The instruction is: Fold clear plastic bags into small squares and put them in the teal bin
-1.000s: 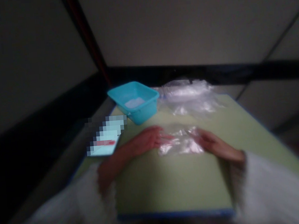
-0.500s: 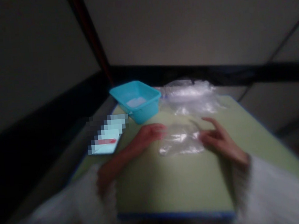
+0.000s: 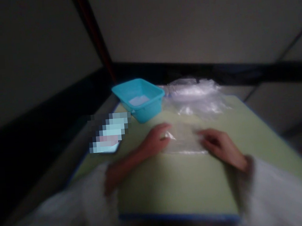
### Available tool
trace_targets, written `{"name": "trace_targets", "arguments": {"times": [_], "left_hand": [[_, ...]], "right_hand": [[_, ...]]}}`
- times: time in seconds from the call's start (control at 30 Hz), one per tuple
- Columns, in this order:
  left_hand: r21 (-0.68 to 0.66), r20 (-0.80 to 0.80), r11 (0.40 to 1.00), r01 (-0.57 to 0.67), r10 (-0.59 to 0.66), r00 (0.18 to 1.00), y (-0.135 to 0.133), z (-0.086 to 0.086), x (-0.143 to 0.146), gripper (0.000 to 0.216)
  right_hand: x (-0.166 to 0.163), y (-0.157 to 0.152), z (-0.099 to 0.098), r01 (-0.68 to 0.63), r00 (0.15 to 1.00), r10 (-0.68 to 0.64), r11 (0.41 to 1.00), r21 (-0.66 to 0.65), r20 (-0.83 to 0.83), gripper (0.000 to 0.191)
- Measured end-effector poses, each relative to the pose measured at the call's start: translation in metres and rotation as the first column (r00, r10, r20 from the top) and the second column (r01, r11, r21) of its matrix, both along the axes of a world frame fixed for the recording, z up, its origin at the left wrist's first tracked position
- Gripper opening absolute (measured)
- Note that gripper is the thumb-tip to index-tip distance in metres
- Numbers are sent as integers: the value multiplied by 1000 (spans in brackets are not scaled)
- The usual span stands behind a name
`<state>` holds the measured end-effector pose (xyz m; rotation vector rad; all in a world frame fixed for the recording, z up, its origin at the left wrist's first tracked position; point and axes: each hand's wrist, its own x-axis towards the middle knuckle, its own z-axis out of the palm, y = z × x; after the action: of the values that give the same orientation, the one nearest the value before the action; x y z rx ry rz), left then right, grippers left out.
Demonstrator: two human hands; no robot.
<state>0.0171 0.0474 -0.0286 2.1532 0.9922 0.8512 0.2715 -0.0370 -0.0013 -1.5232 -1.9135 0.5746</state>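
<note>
A clear plastic bag (image 3: pixel 185 141) lies flat on the pale green table (image 3: pixel 172 184) between my two hands. My left hand (image 3: pixel 157 138) pinches the bag's left edge with curled fingers. My right hand (image 3: pixel 217 144) rests on the bag's right edge, fingers bent down onto it. Both arms wear fuzzy white sleeves. The picture is dim and blurred, so finger detail is soft.
A turquoise plastic tub (image 3: pixel 140 98) with something pale inside stands at the far left of the table. A heap of clear plastic bags (image 3: pixel 195 95) lies behind, to the tub's right. A lit phone (image 3: pixel 108 133) sits at the left edge. Dark walls surround the table.
The bag went from crumpled to lying flatter. My right hand lifted with fingers spread, then came back down on the bag's right edge. My left hand stayed at the left edge.
</note>
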Motion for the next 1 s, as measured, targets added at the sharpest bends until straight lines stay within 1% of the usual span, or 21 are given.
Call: {"name": "trace_targets", "arguments": {"times": [0.07, 0.13, 0.2, 0.3, 0.4, 0.5, 0.6, 0.67, 0.8, 0.9, 1.0], "left_hand": [[113, -72, 993, 13, -5, 997, -2, -3, 0, 48], [172, -103, 985, 13, 5, 995, -4, -4, 0, 47], [197, -117, 980, -7, 31, 993, -7, -3, 0, 46], [212, -109, 976, -36, 61, 992, -12, 3, -1, 44], [234, -97, 972, 13, 10, 995, -21, 12, -3, 40], [270, -173, 950, 160, -116, 978, -33, 20, -4, 44], [291, -295, 902, 320, -234, 927, -42, 24, -4, 52], [279, -361, 880, 385, -275, 891, -44, 24, -5, 56], [240, -439, 868, 435, -303, 846, -43, 18, -6, 65], [217, -464, 868, 446, -310, 830, -42, 14, -6, 66], [200, -489, 873, 445, -305, 817, -43, 15, -5, 66]], "right_hand": [[-1, 0, 1, -23, 998, 20, 998, 62, 52, 28], [-2, 0, 2, -42, 996, 33, 994, 106, 82, 26], [-2, -1, 3, -48, 995, 36, 991, 126, 96, 26], [-1, -3, 4, -41, 995, 26, 987, 155, 99, 24], [0, -7, 6, -15, 997, 1, 984, 179, 79, 19], [1, -9, 6, 28, 1000, -29, 993, 113, 4, 17], [1, -8, 4, 63, 992, -63, 998, -8, -107, 20], [2, -7, 3, 65, 983, -75, 996, -65, -167, 22], [2, -5, 4, 40, 968, -64, 994, -101, -244, 24], [0, -6, 5, 29, 960, -61, 992, -120, -273, 26], [-1, -6, 6, 16, 948, -65, 988, -156, -313, 27]]}}
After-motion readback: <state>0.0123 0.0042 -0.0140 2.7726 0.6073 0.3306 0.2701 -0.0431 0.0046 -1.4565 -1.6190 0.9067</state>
